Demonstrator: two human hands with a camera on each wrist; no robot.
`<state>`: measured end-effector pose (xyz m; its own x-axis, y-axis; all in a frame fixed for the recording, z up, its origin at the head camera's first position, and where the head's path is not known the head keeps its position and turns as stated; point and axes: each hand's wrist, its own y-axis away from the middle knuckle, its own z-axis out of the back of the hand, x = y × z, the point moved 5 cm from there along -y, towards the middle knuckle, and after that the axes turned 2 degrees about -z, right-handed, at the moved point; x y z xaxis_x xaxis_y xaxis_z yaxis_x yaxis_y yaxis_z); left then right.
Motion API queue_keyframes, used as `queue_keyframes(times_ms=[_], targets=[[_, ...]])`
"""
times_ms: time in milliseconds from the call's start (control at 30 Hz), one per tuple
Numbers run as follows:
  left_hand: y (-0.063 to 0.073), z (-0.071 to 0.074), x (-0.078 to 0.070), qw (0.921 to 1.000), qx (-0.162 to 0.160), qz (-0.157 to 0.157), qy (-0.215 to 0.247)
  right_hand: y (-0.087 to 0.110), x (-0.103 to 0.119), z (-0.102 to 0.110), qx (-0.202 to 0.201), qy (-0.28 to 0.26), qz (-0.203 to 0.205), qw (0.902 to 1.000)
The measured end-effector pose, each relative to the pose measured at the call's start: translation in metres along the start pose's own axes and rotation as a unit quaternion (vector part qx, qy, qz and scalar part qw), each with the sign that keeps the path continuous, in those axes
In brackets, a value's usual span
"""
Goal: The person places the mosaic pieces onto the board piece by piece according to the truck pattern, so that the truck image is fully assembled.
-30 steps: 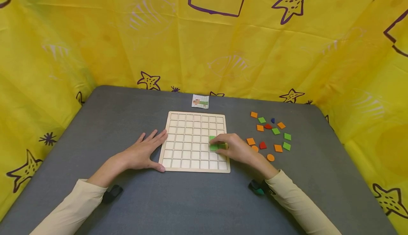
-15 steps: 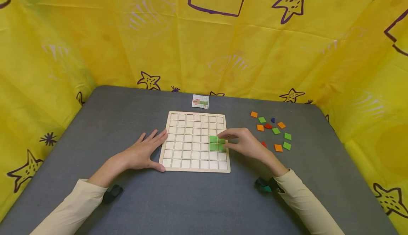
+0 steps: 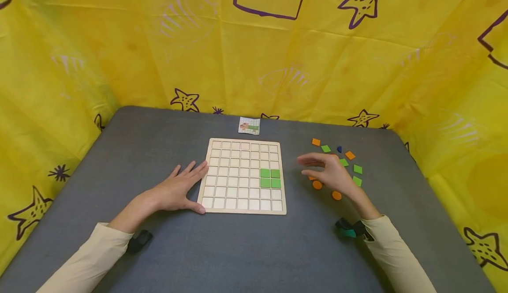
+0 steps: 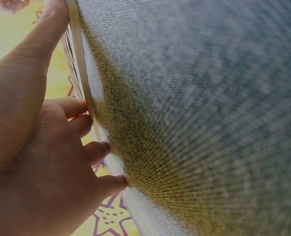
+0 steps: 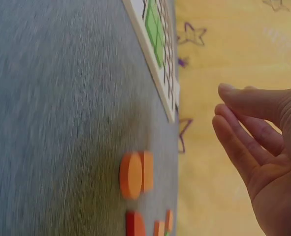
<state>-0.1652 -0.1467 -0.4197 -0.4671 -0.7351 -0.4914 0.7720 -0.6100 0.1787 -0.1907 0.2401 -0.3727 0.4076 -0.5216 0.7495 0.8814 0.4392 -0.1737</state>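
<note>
Fingers spread, the left hand (image 3: 180, 190) rested against the left edge of a square, pale wooden grid board (image 3: 242, 212), its thumb at the near corner and some fingertips further up the rim. Past that hand, across the board, four green square tiles (image 3: 265, 182) sat in a two-by-two block, filling neighbouring cells of the two columns nearest the right hand (image 3: 331, 174). That hand hung above the grey table (image 3: 222, 257), well apart from the board, its grip empty: the fingers were loosely bent and the thumb stood away from the fingertips.

Nearest the person, just below the right hand, lay two flat orange round pieces (image 3: 317, 185). A red piece (image 5: 134, 223) showed only in part in the right wrist view, close to one of them. Beyond the right hand's knuckles were loose green tiles (image 3: 358, 169), orange square tiles (image 3: 350, 155) and a small dark-blue half-round piece (image 3: 339, 149). Farther off, between the two hands and past the board's far edge, lay a small printed paper card (image 3: 249, 125). Behind everything hung a yellow fabric curtain (image 3: 246, 63) with dark purple starfish outlines.
</note>
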Motion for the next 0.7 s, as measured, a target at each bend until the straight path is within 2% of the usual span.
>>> queue_keyframes(times_ms=[200,367,467,700], targets=[[0.001,0.001,-0.001,1.0000,-0.002,0.000,-0.002,0.011,-0.020,0.014,-0.027,0.014,-0.019,0.9993],[0.002,0.001,0.000,1.0000,0.000,0.002,-0.002,0.020,-0.039,0.022,-0.026,-0.021,-0.055,0.9979],[0.002,0.001,0.000,1.0000,0.002,0.000,-0.001,0.026,-0.046,0.029,-0.031,-0.046,-0.059,0.9967],[0.002,0.002,-0.001,1.0000,-0.005,-0.001,-0.004,0.037,-0.055,0.045,-0.043,-0.043,-0.080,0.9949]])
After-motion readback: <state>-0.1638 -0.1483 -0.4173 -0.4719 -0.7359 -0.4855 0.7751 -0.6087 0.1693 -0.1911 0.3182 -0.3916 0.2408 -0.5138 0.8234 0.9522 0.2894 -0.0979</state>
